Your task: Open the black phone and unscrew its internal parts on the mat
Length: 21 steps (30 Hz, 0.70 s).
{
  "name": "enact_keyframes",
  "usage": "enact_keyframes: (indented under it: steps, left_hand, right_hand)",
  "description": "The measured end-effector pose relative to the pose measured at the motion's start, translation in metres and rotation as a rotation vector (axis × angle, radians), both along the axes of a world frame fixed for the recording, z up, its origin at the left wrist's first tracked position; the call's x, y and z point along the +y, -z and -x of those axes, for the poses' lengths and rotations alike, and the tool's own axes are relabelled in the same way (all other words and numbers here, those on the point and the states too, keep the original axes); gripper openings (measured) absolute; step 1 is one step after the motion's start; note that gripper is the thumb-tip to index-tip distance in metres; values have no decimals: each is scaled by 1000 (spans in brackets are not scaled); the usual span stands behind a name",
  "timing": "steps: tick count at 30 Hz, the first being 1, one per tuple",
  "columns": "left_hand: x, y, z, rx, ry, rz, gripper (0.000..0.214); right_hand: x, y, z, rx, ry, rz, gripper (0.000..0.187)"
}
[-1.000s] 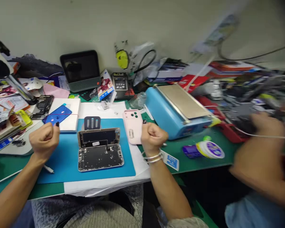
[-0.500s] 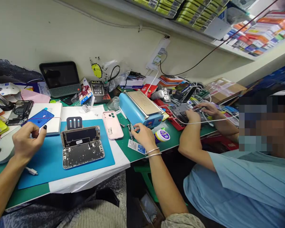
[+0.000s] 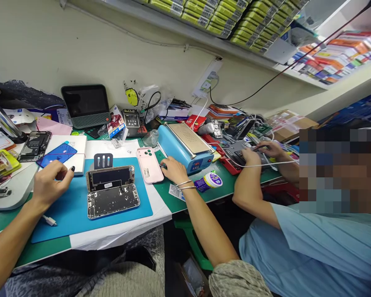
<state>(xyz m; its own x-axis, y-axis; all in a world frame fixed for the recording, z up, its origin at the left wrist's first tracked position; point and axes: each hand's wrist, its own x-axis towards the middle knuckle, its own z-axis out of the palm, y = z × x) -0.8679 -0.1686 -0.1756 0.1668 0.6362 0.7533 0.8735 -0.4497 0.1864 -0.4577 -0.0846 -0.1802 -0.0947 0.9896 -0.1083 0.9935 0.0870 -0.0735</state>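
My left hand [image 3: 52,183] hovers over the left side of the blue mat [image 3: 68,218], fingers loosely curled and nothing visible in them. On the mat lies an opened phone [image 3: 113,202], its screen part [image 3: 111,178] propped up behind it against a dark slotted stand [image 3: 103,161]. White flecks dot the phone's black inside. My right hand [image 3: 174,170] is closed at the right of a pink phone case [image 3: 150,166], its fingertips on a thin dark-handled tool [image 3: 163,166] mostly hidden by the hand. Under its wrist lies a small label card [image 3: 174,192].
Right of my right hand stand a blue heating machine [image 3: 185,144] and a purple-white tub [image 3: 210,181]. A white box [image 3: 80,144] bears a blue phone back [image 3: 57,154]. A white cable plug [image 3: 49,220] lies near my left wrist. At the right, a co-worker's hands [image 3: 252,154] work over a dark device.
The view has shifted slightly. My right hand has moved left, to the pink case's edge, and now covers the thin tool that showed beside it. My left hand stays curled.
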Motion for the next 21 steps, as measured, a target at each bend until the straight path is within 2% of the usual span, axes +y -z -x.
enact_keyframes:
  steps: [8, 15, 21]
  left_hand:
    - [1, -2, -1, -26, 36, -18, 39]
    - [-3, 1, -5, -45, 48, 0, 40]
    - [-8, 5, -13, -57, 37, 41, 33]
  right_hand:
    - [-27, -3, -11, 110, -24, -201, 27]
    - [-45, -11, -19, 283, -105, -411, 14]
    - [-52, -1, -26, 413, -141, -493, 22]
